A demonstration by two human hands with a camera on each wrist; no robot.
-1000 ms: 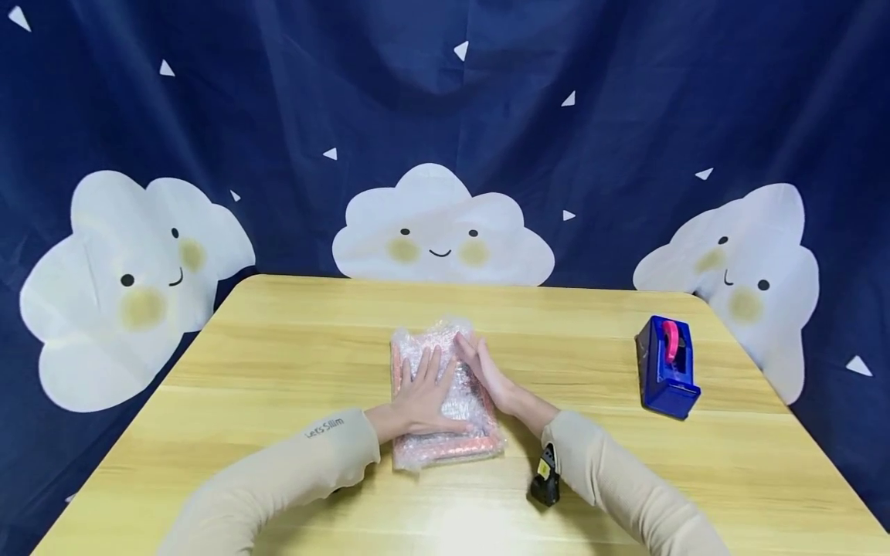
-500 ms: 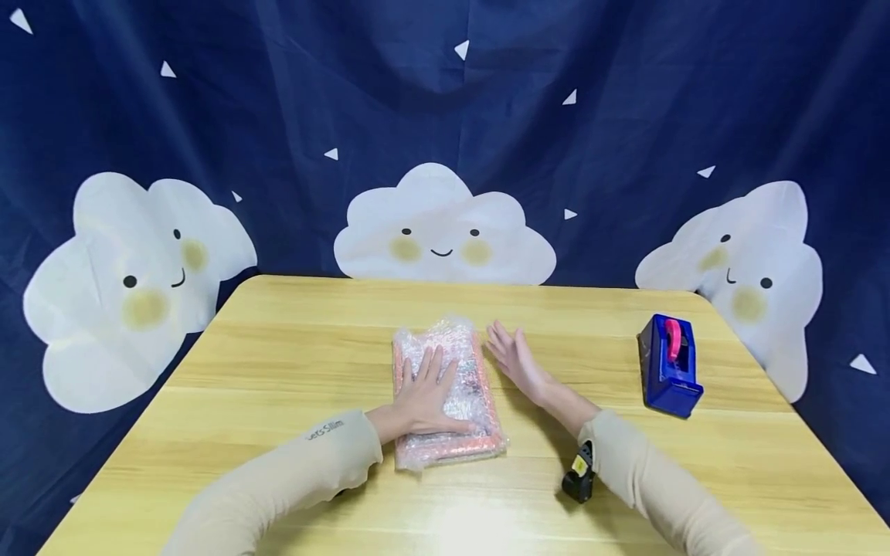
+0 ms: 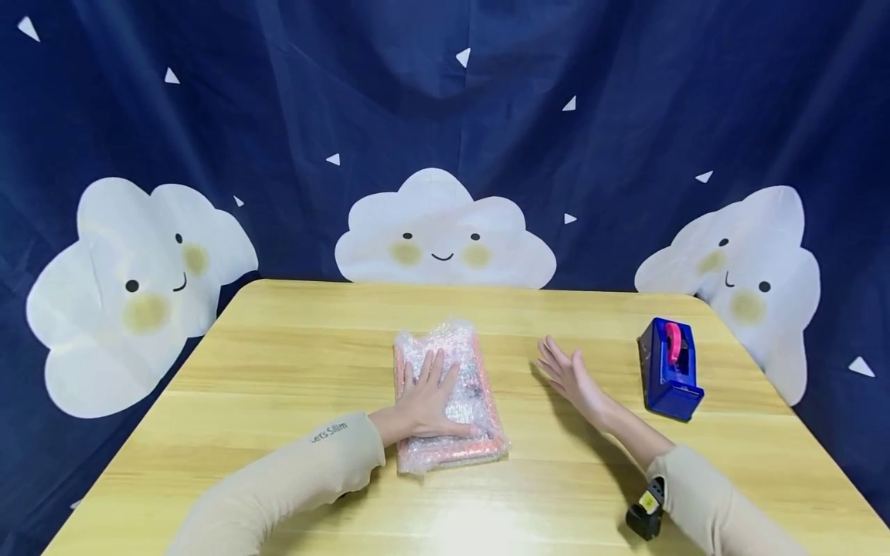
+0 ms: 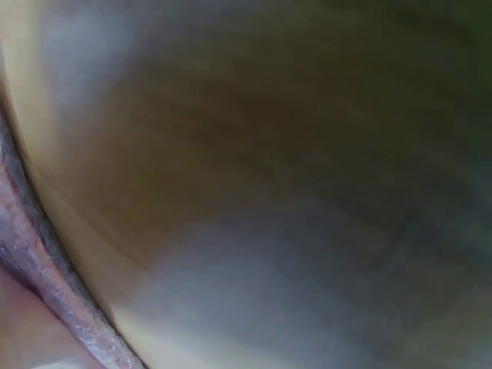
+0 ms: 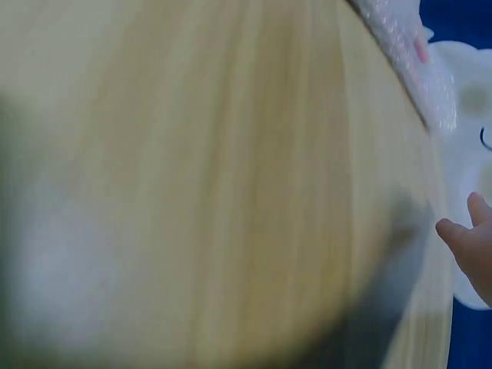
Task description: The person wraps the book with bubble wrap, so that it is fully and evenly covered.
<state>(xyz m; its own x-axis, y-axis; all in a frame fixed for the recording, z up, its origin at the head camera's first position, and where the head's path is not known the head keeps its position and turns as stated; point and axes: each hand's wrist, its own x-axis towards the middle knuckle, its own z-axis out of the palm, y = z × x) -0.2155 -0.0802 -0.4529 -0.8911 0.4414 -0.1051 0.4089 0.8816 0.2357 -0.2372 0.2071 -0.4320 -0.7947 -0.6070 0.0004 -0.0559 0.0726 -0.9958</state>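
A flat rectangular picture frame-like item with a pink border, wrapped in bubble wrap (image 3: 480, 401), lies on the wooden table (image 3: 299, 347). My left hand (image 3: 427, 401) rests on it with fingers spread, covering its left middle part. Its pink wrapped edge (image 4: 46, 269) shows at the left of the left wrist view. To the right of the package, my right hand (image 3: 573, 382) is raised over the table, fingers straight, with nothing in it. The right wrist view catches part of that hand (image 5: 477, 246) at its right edge.
A blue tape dispenser (image 3: 670, 371) with a pink roll of tape (image 3: 672, 343) stands at the right of the table. Behind the table hangs a dark blue curtain (image 3: 292, 100) printed with white clouds.
My right hand has left the package's right edge and moved right across the table, toward the tape dispenser. My left hand has stayed on the package.
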